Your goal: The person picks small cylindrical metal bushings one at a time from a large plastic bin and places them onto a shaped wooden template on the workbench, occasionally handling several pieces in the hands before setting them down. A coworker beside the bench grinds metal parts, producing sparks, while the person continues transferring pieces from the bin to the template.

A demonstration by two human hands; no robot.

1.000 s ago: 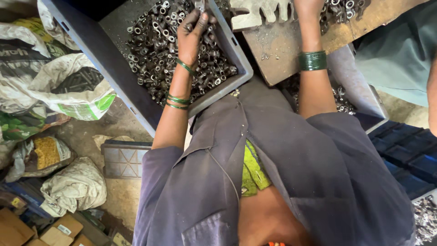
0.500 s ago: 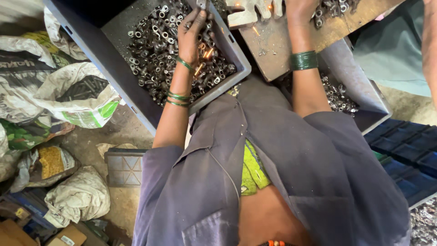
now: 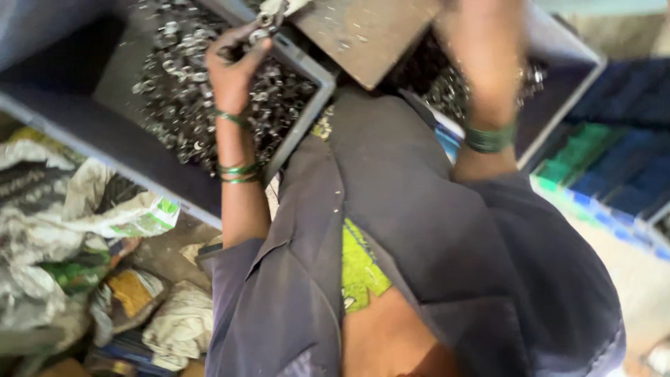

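- Left hand point(image 3: 234, 59) reaches into the grey crate point(image 3: 307, 115) at the far left, fingers curled narrow over the heap of small metal rings point(image 3: 181, 105), pinching a few near the crate's far rim.
- Right hand point(image 3: 481, 28) is raised at the far right, blurred; whether it grips anything cannot be told.
- Between the hands lies a brown board point(image 3: 363, 31).
- Crumpled sacks point(image 3: 63, 209) lie on the floor at the left; blue trays point(image 3: 614, 167) sit at the right.

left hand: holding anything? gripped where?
The left hand pinches a small metal ring part by its rim between the fingers, above the grey crate of similar parts.
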